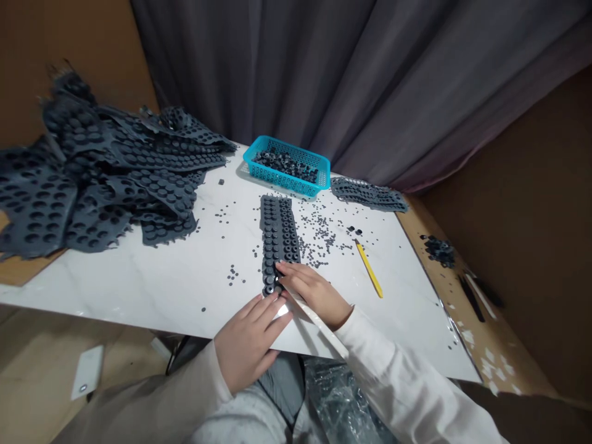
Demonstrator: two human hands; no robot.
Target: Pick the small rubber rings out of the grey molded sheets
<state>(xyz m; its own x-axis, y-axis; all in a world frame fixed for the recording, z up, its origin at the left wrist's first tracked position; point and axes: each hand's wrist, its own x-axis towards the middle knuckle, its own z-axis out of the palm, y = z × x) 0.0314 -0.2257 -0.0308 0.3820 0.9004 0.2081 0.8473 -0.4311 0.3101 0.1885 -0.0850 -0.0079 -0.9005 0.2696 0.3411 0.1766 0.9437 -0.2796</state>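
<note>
A dark grey rubber sheet (280, 231) with rows of round raised pieces lies lengthwise in front of me on the white table. My left hand (252, 336) rests at its near end, fingers stretched out and fingertips touching the edge. Over the right side of that same end is my right hand (317, 293), its fingers closed around a long thin white tool (319, 324) that slants back toward my sleeve. The tool's tip and the pieces under my fingers are partly hidden; its exact kind cannot be made out.
A blue basket (287, 179) of small dark pieces stands at the back. Piled rubber sheets (115, 172) cover the left; another sheet (370, 194) lies back right. Small dark discs (324, 234) are scattered near a yellow pen-like tool (369, 269). Dark pieces (439, 251) lie on the brown board.
</note>
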